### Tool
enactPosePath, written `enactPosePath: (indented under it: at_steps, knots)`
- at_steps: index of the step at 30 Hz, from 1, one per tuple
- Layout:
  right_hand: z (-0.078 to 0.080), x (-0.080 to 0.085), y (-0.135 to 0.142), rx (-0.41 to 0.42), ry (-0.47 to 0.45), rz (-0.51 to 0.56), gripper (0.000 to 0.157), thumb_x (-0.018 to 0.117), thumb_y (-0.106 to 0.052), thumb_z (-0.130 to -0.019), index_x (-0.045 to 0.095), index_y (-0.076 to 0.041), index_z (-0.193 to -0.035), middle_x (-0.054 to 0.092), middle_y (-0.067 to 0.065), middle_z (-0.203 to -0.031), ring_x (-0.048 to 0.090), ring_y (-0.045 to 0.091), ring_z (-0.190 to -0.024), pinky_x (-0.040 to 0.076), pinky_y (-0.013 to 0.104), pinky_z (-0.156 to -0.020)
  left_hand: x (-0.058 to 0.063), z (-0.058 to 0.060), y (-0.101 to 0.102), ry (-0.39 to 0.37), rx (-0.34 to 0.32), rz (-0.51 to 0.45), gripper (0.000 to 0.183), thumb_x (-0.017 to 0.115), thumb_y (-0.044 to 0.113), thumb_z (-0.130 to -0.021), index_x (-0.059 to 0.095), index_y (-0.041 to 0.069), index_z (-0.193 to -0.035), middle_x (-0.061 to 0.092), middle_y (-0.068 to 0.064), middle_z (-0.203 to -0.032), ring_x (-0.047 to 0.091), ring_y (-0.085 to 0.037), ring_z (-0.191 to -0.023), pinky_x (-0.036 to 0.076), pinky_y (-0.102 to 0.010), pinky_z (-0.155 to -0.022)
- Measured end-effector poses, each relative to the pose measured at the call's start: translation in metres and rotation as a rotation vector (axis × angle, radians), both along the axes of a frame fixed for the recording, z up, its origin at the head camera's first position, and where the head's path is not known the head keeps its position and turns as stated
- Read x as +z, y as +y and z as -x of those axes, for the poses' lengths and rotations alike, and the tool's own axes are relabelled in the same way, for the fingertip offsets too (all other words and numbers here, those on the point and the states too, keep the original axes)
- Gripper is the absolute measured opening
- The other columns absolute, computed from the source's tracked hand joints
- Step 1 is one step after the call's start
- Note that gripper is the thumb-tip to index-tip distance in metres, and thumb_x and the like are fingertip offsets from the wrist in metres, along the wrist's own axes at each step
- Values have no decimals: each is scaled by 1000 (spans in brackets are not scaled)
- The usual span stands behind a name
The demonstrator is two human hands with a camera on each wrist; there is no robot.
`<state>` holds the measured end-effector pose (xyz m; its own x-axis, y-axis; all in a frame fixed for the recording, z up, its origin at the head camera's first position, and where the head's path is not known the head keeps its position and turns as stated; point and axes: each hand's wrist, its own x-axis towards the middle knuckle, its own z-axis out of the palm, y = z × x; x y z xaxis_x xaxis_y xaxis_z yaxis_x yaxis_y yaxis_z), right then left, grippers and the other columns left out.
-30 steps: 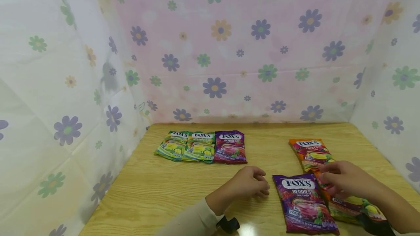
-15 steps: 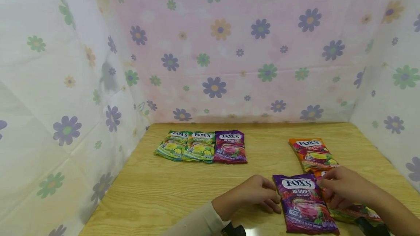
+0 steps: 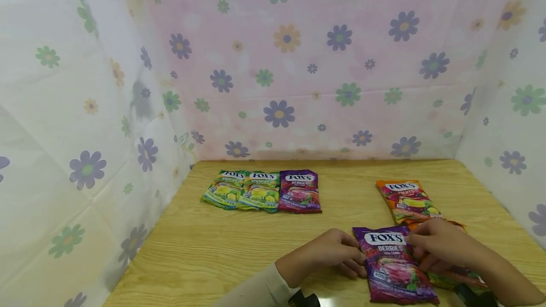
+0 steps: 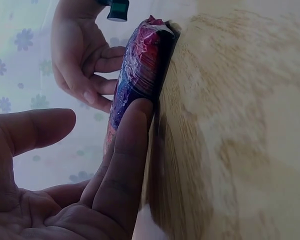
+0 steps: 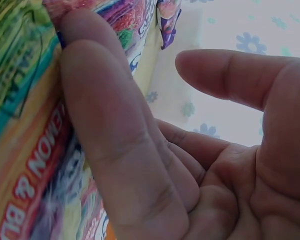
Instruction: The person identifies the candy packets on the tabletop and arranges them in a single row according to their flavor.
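A purple Fox's Berries candy bag (image 3: 392, 266) lies face up near the front right of the table, between both hands. My left hand (image 3: 334, 255) touches its left edge with extended fingers, the thumb standing apart in the left wrist view. On the opposite side, the fingers of my right hand (image 3: 445, 248) rest along the bag's right edge, and that thumb is also held away from it in the right wrist view. Partly hidden beneath the right hand is an orange candy bag (image 3: 458, 274). Another orange Fox's Fruits bag (image 3: 410, 199) lies just behind it.
At the back left, two green Fox's candy bags (image 3: 259, 192) and a purple Berries bag (image 3: 300, 192) lie side by side in a row. The wooden table (image 3: 204, 255) is enclosed by flower-print cloth (image 3: 315, 84) at the back and sides.
My left hand has moved right to the purple bag's left edge. My right hand has come left from over the orange bag to the purple bag's right edge. The purple bag has shifted slightly left.
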<state>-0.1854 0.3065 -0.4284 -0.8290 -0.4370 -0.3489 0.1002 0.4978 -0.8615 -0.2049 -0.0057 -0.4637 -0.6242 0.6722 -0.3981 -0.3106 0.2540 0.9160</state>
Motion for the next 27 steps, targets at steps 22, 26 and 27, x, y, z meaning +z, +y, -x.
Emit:
enactPosePath:
  at_steps: [22,26,27]
  knots:
    - [-1,-8,-16,-51,8,-116,43,61,-34,-104,64,6,-119,67,11,-84,72,27,-67,59,38,-58,1,2,-22,7,10,-18,39,66,14,-98,63,-1,-134,78,-15,-101,78,-24,-84,64,-31,-69]
    - [-2,-11,-20,-51,-9,-129,46,66,-38,-101,64,5,-118,67,11,-79,72,27,-63,58,36,-55,2,1,-20,8,9,-20,41,65,14,-98,61,-1,-136,78,-16,-101,78,-23,-82,64,-32,-69]
    - [-3,-11,-21,-54,-5,-139,47,67,-38,-100,64,5,-119,68,11,-81,72,27,-64,58,37,-54,2,1,-20,8,8,-19,40,65,15,-98,61,-1,-135,78,-17,-101,78,-22,-82,64,-32,-70]
